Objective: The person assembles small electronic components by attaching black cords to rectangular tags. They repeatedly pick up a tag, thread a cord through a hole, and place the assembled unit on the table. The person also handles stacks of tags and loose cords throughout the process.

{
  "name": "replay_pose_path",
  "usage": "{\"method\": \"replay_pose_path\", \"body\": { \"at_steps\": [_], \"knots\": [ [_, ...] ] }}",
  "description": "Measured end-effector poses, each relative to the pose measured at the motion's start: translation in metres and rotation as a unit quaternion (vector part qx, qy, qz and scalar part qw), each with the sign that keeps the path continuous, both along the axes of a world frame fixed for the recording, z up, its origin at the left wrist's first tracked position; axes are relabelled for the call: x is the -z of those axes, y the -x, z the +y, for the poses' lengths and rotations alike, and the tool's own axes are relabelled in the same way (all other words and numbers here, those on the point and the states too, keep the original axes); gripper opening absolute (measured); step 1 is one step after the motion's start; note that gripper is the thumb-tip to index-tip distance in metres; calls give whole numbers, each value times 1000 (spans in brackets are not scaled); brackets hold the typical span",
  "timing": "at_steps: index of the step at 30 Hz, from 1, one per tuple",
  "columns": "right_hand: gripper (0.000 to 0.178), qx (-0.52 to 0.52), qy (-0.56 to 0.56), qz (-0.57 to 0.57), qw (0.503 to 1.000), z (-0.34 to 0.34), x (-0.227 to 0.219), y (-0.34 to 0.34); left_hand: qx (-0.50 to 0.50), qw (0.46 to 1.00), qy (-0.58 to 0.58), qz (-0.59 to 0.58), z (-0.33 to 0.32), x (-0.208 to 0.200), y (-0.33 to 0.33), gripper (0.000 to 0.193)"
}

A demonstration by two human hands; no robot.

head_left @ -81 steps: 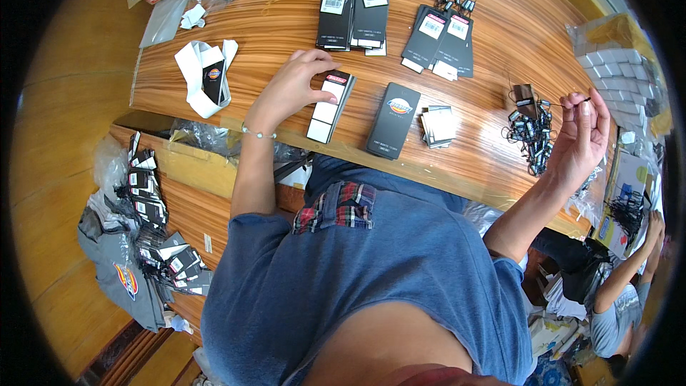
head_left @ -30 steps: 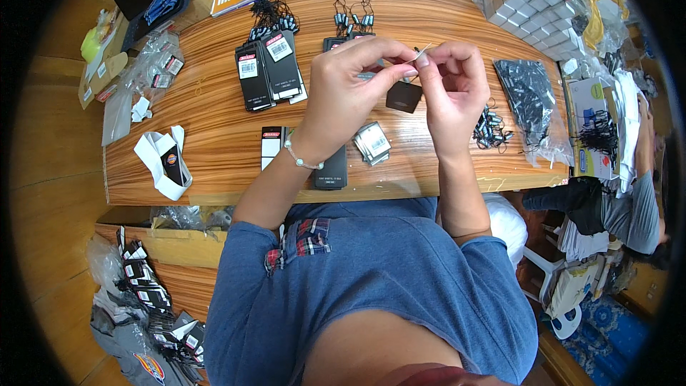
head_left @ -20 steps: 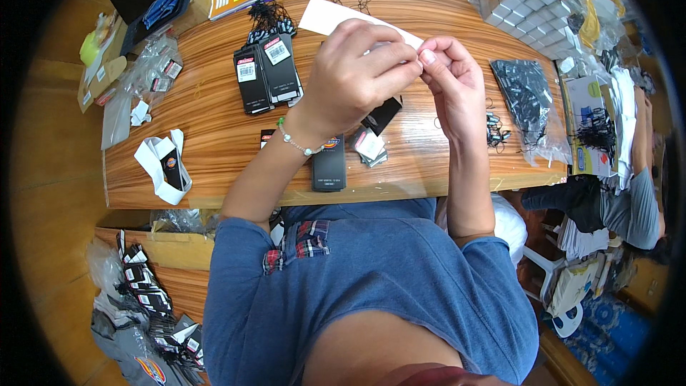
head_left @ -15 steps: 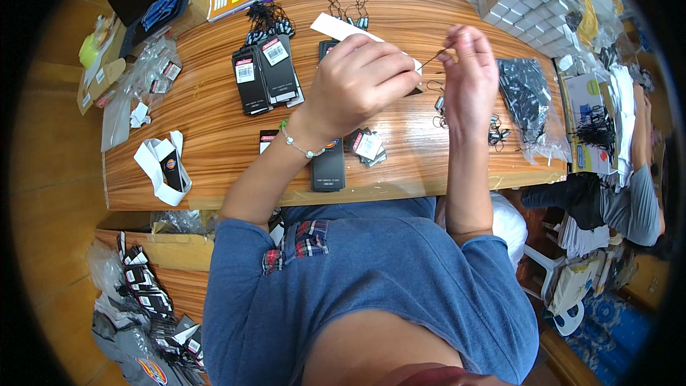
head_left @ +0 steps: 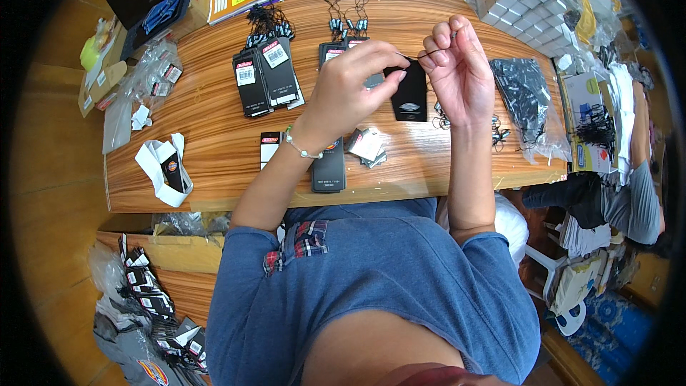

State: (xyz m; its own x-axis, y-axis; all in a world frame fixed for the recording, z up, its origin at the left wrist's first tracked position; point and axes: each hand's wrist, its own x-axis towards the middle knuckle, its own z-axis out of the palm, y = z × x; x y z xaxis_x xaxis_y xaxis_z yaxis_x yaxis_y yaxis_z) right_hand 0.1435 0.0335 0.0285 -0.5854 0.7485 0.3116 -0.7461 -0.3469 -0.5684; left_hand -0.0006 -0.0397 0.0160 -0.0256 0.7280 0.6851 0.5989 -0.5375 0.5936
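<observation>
My left hand point(head_left: 354, 86), with a beaded bracelet at the wrist, has thumb and forefinger closing at a thin black cord point(head_left: 429, 52). My right hand point(head_left: 461, 75) is raised beside it, palm showing, and pinches the cord's other end between curled fingers. From the cord, between the hands, hangs a black hang tag point(head_left: 409, 100) with a pale printed mark. Beyond my left hand lie dark tags point(head_left: 332, 50) with corded ends spread out. Nearer me are a dark grey tag stack point(head_left: 328, 171) and a small pile of tags point(head_left: 368, 146).
Two stacks of tags with bunched cords point(head_left: 268, 75) lie left of centre. A looped white strip point(head_left: 161, 171) is at the front left. A bag of black cords point(head_left: 525, 100) and a wrapped block of small white boxes point(head_left: 525, 11) occupy the right. Another person's arm point(head_left: 639, 121) shows far right.
The long white strip at my left hand no longer shows, and a black tag now hangs below the cord. My left hand has lowered slightly; my right fingers have curled in.
</observation>
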Motion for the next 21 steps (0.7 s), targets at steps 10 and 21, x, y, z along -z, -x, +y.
{"method": "replay_pose_path", "body": {
  "at_steps": [10,21],
  "knots": [
    [11,-218,-147,-203,943,-2,-21,-13,96,984,119,-94,5,-1,12,9],
    [10,-70,-24,-78,994,4,-4,6,236,941,188,-152,2,24,4,46]
  ]
}}
